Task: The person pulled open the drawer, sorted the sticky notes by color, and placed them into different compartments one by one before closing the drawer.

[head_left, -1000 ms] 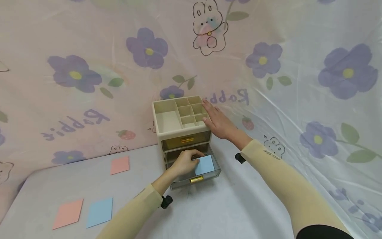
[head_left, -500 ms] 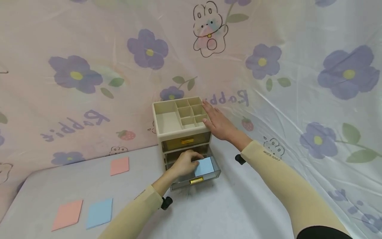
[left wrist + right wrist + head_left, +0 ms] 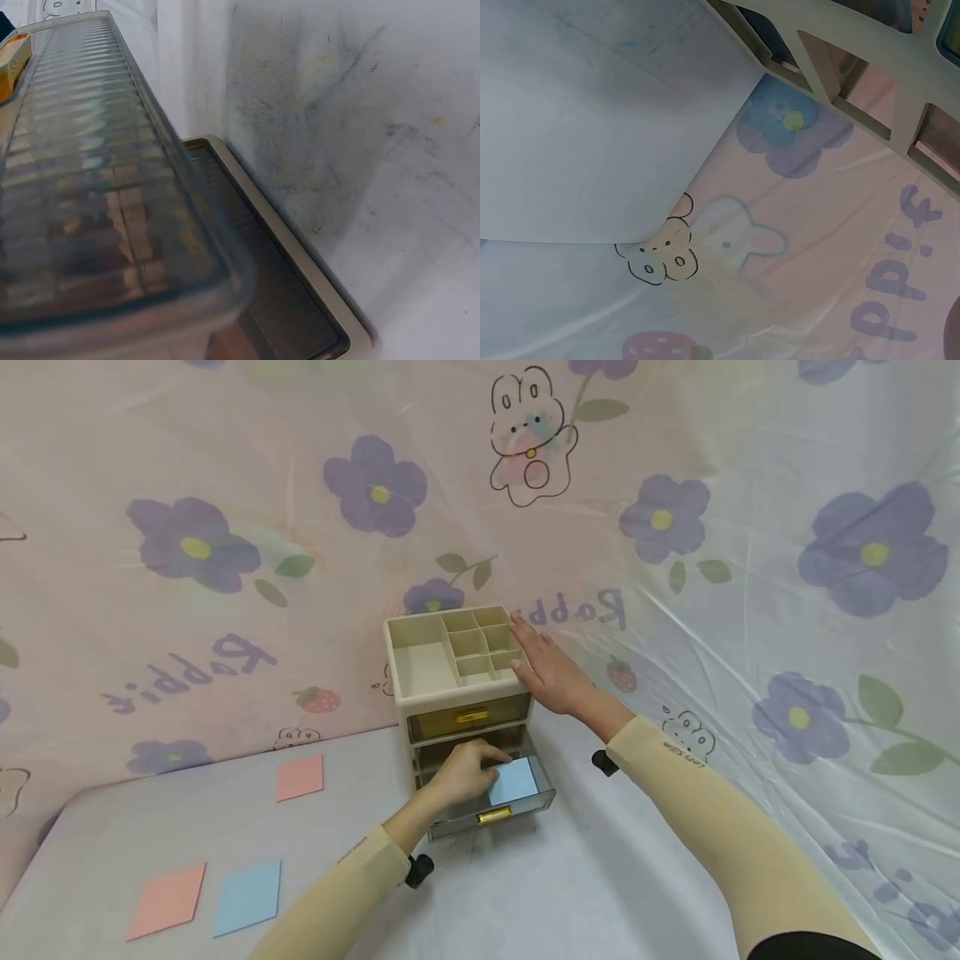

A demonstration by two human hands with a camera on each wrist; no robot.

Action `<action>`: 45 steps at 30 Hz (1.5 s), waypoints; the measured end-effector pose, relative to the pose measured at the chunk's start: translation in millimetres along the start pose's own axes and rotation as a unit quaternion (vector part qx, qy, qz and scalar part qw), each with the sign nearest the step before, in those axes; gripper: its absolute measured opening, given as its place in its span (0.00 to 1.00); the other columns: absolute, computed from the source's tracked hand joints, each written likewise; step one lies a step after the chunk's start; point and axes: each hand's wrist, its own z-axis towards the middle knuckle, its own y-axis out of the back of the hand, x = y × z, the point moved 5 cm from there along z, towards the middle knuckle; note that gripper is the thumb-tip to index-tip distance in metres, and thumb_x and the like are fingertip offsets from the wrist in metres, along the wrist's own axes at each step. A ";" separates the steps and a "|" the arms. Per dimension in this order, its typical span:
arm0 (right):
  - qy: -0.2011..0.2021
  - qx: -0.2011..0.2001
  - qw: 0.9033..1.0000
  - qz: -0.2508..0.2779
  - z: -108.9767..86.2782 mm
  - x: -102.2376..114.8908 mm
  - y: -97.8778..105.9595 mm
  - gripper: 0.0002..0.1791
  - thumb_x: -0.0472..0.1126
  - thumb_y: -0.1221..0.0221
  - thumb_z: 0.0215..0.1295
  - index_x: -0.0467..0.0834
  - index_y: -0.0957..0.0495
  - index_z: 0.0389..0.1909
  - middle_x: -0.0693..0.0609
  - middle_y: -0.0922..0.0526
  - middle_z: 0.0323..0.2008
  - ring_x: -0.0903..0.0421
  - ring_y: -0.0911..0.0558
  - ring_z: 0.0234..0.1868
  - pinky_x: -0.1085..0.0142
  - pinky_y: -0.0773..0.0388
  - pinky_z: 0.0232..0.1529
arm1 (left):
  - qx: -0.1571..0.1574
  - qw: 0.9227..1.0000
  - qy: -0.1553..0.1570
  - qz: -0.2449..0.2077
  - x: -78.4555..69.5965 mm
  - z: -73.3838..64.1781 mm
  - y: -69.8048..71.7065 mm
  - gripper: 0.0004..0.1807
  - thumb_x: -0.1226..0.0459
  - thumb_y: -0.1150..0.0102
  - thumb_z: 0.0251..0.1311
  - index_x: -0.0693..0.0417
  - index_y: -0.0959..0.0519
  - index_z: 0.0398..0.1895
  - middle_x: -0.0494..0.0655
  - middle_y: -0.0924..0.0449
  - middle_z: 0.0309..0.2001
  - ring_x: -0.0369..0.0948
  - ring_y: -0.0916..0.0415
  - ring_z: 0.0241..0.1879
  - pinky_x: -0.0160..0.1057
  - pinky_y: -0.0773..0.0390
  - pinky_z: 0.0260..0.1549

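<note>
A cream desktop organizer (image 3: 427, 697) stands on the table, its lower smoky see-through drawer (image 3: 459, 827) pulled out. My left hand (image 3: 462, 772) reaches into that drawer from the left, its thumb and fingers pinching the left edge of a light blue square card (image 3: 514, 781). The card sits at the drawer's right part, near the gold handle (image 3: 494, 816). My right hand (image 3: 553, 672) rests with extended fingers against the organizer's upper right side. In the left wrist view the drawer (image 3: 97, 180) juts out over the table; neither wrist view shows hand contact.
Two pink square cards (image 3: 167, 902) (image 3: 300, 777) and another blue card (image 3: 247, 898) lie on the table at left. The upper drawer (image 3: 468, 717) is closed. Divided compartments (image 3: 470, 643) top the organizer. A flower-printed curtain (image 3: 300, 460) hangs behind.
The blue card in my left hand has dropped very slightly within the drawer. My right hand keeps its place on the organizer; the head view has shifted a little.
</note>
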 end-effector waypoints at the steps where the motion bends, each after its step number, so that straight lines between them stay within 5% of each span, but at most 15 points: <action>1: 0.000 0.000 1.000 -0.001 -0.1 0.2 0.4 0.38 0.57 0.65 0.84 0.40 0.58 0.84 0.46 0.61 0.85 0.45 0.51 0.83 0.43 0.55 0.81 | 0.002 1.000 0.002 -0.001 0.4 0.2 -0.4 0.16 0.75 0.41 0.67 0.58 0.13 0.54 0.59 0.19 0.59 0.50 0.23 0.56 0.55 0.20 0.58; 9: -0.002 0.000 1.000 0.000 -0.7 3.4 5.0 0.37 0.51 0.60 0.84 0.38 0.57 0.83 0.44 0.59 0.84 0.44 0.51 0.83 0.43 0.54 0.81 | 0.014 1.000 0.017 -0.002 -2.6 -0.8 -0.1 0.17 0.76 0.39 0.64 0.59 0.14 0.55 0.62 0.21 0.61 0.58 0.26 0.65 0.58 0.23 0.62; 35: -0.002 0.003 1.000 -0.005 4.7 6.1 3.7 0.38 0.51 0.60 0.83 0.37 0.57 0.83 0.44 0.60 0.84 0.45 0.53 0.83 0.44 0.56 0.81 | 0.021 0.999 0.046 0.008 -8.1 -11.4 9.7 0.18 0.63 0.38 0.70 0.57 0.17 0.60 0.57 0.20 0.60 0.53 0.23 0.60 0.57 0.22 0.58; 45: -0.006 0.005 1.000 -0.005 0.2 3.5 2.2 0.37 0.50 0.60 0.84 0.37 0.58 0.83 0.44 0.60 0.84 0.44 0.53 0.83 0.43 0.56 0.81 | 0.027 0.999 0.023 -0.005 -17.9 -26.1 15.5 0.21 0.59 0.40 0.71 0.57 0.19 0.64 0.52 0.20 0.62 0.51 0.23 0.61 0.56 0.21 0.59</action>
